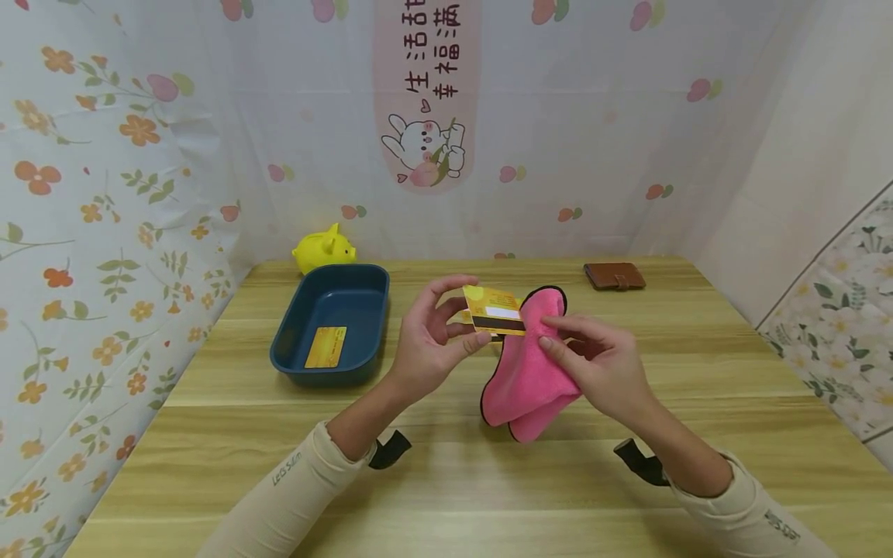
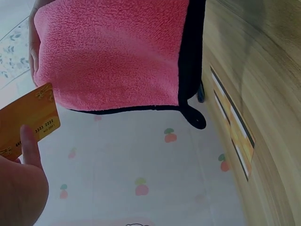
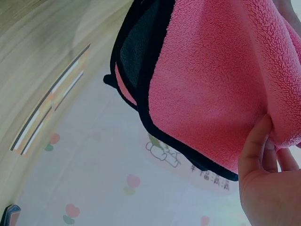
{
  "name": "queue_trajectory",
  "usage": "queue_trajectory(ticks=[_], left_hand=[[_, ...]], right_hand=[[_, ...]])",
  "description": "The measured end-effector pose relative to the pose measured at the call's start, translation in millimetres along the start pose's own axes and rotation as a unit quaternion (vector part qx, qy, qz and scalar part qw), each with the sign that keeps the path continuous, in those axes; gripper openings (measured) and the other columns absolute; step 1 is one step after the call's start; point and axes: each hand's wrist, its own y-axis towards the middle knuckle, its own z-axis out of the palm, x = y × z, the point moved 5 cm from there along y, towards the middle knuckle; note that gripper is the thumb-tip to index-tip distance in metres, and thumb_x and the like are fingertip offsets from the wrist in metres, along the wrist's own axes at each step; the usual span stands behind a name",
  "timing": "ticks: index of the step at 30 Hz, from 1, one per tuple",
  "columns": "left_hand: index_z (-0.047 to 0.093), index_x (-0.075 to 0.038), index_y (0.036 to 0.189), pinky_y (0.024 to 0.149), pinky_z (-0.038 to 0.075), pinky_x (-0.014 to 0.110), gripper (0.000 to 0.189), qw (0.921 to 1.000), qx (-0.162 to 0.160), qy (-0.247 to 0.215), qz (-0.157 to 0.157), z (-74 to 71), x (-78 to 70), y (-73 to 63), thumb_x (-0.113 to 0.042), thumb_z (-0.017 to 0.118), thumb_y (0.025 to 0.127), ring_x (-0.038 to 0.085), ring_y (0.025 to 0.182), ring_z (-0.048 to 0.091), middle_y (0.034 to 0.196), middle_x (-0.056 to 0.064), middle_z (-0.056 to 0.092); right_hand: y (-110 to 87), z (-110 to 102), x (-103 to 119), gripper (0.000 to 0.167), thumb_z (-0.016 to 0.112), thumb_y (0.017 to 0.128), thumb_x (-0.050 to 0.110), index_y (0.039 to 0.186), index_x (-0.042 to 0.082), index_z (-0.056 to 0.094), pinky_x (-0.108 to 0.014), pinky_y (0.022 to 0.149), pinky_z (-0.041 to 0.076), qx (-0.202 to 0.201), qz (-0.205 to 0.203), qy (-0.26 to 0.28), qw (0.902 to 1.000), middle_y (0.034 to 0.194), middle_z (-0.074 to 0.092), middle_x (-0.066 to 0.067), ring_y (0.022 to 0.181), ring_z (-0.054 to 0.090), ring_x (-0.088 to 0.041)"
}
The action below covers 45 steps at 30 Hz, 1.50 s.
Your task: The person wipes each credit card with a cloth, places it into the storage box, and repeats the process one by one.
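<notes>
Between thumb and fingers my left hand (image 1: 434,335) holds a gold bank card (image 1: 491,299), its magnetic stripe facing the head camera. The left wrist view shows the same card (image 2: 29,115) from its numbered face. My right hand (image 1: 605,363) pinches a pink plush cleaning cloth (image 1: 533,380) with black edging, which hangs down in folds over the table. The card's edge lies right beside the cloth; whether they touch, I cannot tell. More gold cards (image 2: 237,134) lie on the table behind the cloth, partly hidden in the head view.
On the left stands a dark blue basin (image 1: 380,310) with one gold card (image 1: 325,347) inside. Behind it is a yellow piggy bank (image 1: 323,248). A brown wallet (image 1: 615,276) lies at the back right of the wooden table (image 1: 446,480). Patterned curtains hang behind.
</notes>
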Motion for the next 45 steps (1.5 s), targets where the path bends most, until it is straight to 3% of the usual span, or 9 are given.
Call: queue_trajectory(ticks=[3,10,16,24,27,35,41,45], left_hand=[[0.039,0.012,0.131,0.091,0.055,0.032,0.063,1.0000,-0.006,-0.003,-0.002,-1.7,2.2,-1.2,-0.003,0.078,0.084,0.025,0.113,0.059,0.134,0.021,0.047],[0.040,0.012,0.128,0.094,0.053,0.030,0.058,0.9991,-0.031,-0.013,-0.027,-5.1,7.6,-2.3,0.004,0.075,0.083,0.023,0.114,0.057,0.129,0.019,0.052],[0.045,0.011,0.123,0.084,0.058,0.031,0.048,0.9978,-0.053,0.004,-0.038,-6.9,8.3,-2.2,0.013,0.070,0.083,0.022,0.108,0.062,0.132,0.017,0.050],[0.060,0.005,0.112,0.057,0.055,0.022,0.034,0.9903,-0.082,0.112,0.003,-10.5,6.5,-1.4,0.012,0.073,0.081,0.025,0.091,0.066,0.133,0.012,0.051],[0.064,0.004,0.106,0.050,0.051,0.021,0.026,0.9880,-0.085,0.128,0.017,-11.2,6.9,-1.5,0.008,0.074,0.083,0.026,0.086,0.068,0.130,0.011,0.053],[0.071,0.003,0.098,0.052,0.056,0.026,0.015,0.9859,-0.078,0.142,0.041,-9.8,8.1,-1.5,0.007,0.074,0.083,0.030,0.072,0.069,0.116,0.014,0.059],[0.071,0.006,0.097,0.058,0.056,0.025,0.014,0.9847,-0.072,0.150,0.052,-9.2,11.0,0.1,0.011,0.072,0.083,0.021,0.066,0.067,0.109,0.019,0.061],[0.071,0.004,0.099,0.052,0.053,0.023,0.018,0.9825,-0.071,0.164,0.051,-9.7,12.4,0.3,0.011,0.073,0.083,0.023,0.068,0.070,0.099,0.018,0.065]], right_hand=[[0.4,-1.3,0.4,0.028,0.069,0.082,-0.017,0.109,-0.010,0.070,-0.017,0.062,0.055,-0.006,-0.001,0.013,0.9999,0.095,0.070,-0.001,0.083,0.065,-0.010],[-1.0,-3.0,-0.3,0.027,0.068,0.083,-0.018,0.109,-0.013,0.068,-0.017,0.062,0.055,-0.015,0.006,0.049,0.9986,0.098,0.070,-0.001,0.085,0.066,-0.010],[-0.3,-3.2,2.6,0.026,0.068,0.083,-0.018,0.109,-0.016,0.067,-0.017,0.063,0.056,-0.020,0.006,0.068,0.9975,0.098,0.070,-0.001,0.086,0.066,-0.010],[-0.9,-2.9,2.4,0.026,0.068,0.083,-0.016,0.110,-0.015,0.067,-0.017,0.062,0.056,-0.019,0.010,0.061,0.9979,0.098,0.070,0.000,0.085,0.066,-0.010],[-1.0,-2.8,2.1,0.026,0.069,0.083,-0.016,0.109,-0.015,0.067,-0.018,0.063,0.056,-0.017,0.013,0.065,0.9976,0.098,0.069,-0.001,0.085,0.066,-0.010],[-1.9,-3.3,0.6,0.026,0.069,0.083,-0.016,0.109,-0.015,0.066,-0.018,0.063,0.056,-0.017,0.020,0.070,0.9972,0.099,0.069,-0.001,0.085,0.066,-0.010],[-2.0,-4.8,-1.2,0.026,0.069,0.083,-0.016,0.109,-0.015,0.067,-0.018,0.065,0.057,-0.020,0.022,0.062,0.9976,0.099,0.069,0.000,0.085,0.067,-0.010],[-2.1,-5.7,-2.3,0.026,0.069,0.083,-0.017,0.109,-0.015,0.067,-0.018,0.064,0.057,-0.020,0.025,0.062,0.9976,0.098,0.069,0.000,0.085,0.066,-0.010]])
